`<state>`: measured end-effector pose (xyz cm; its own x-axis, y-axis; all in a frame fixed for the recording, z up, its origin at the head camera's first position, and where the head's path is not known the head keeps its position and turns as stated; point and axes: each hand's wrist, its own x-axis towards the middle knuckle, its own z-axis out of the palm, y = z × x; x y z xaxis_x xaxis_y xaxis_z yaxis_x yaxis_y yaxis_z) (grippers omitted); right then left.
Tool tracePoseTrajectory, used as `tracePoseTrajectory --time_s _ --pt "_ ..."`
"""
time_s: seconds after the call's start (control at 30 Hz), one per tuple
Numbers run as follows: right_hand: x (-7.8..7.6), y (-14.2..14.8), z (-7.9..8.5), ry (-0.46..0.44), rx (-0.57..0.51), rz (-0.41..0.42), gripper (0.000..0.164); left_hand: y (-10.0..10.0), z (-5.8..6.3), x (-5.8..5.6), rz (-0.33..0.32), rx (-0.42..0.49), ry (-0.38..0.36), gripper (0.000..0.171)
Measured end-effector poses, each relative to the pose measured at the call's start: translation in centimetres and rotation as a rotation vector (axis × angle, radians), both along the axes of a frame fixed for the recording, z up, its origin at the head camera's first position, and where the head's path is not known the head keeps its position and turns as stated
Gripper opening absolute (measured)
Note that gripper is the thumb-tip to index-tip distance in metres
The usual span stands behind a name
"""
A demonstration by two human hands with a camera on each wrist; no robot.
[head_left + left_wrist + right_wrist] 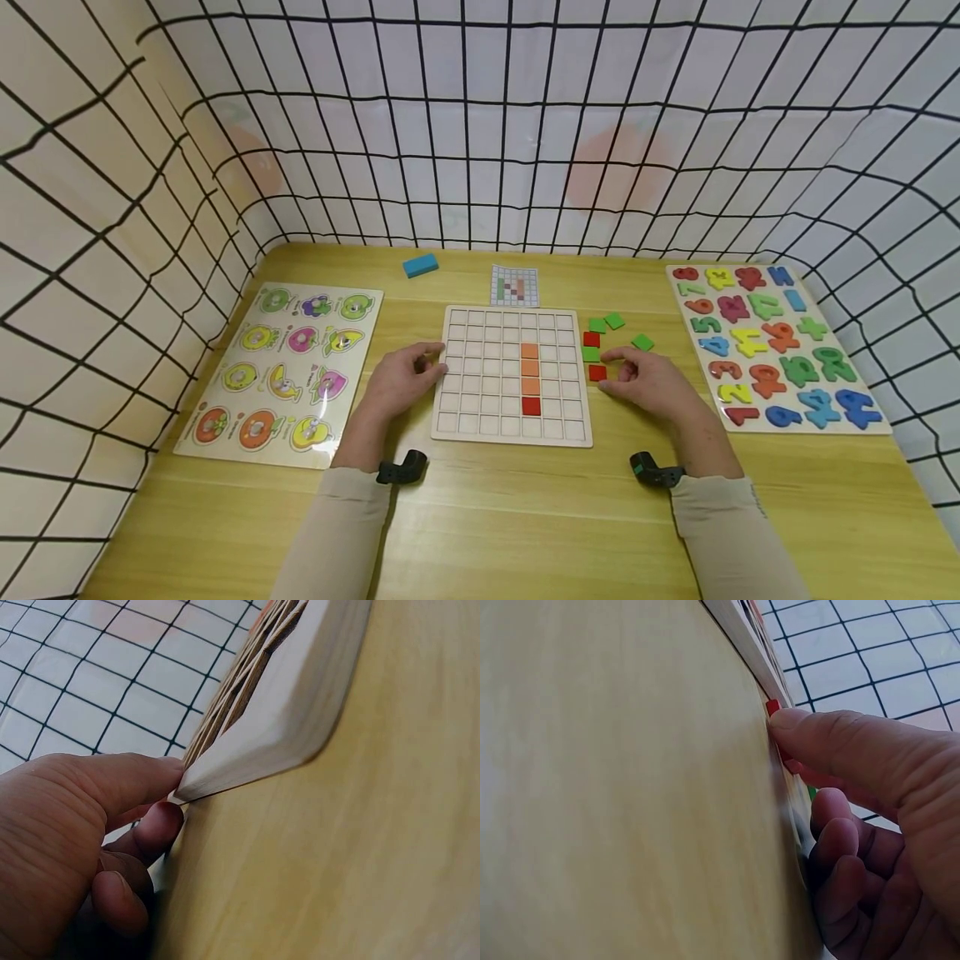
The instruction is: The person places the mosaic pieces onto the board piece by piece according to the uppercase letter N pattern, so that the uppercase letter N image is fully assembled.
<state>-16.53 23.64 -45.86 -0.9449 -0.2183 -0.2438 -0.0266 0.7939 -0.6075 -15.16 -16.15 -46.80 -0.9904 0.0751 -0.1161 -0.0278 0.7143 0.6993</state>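
A pale wooden grid board (475, 397) lies in the middle of the table. Three orange tiles (530, 367) and a dark red tile (531, 406) fill part of one column. My left hand (400, 379) touches the board's left edge with thumb and index fingertips, the other fingers loosely bent. Beyond the right edge, my right hand (651, 382) pinches a red tile (597, 372) low at the tabletop between thumb and index finger. The thumb (817, 731) covers part of that tile in the right wrist view. A green tile (590, 355) and another red tile (592, 339) are just behind it.
Several more green tiles (615, 321) lie behind the right hand. A small pattern card (514, 286) and a blue block (421, 266) are at the back. A fruit puzzle (288, 367) lies left, a number puzzle (772, 350) right. Black wire mesh (465, 125) surrounds the table.
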Motion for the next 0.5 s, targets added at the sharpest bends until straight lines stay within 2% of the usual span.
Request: tracePoseTrajectory --time_s 0.5 --pt "0.08 -0.11 -0.27 0.017 0.007 -0.015 0.039 0.04 0.1 0.05 -0.007 -0.006 0.009 0.041"
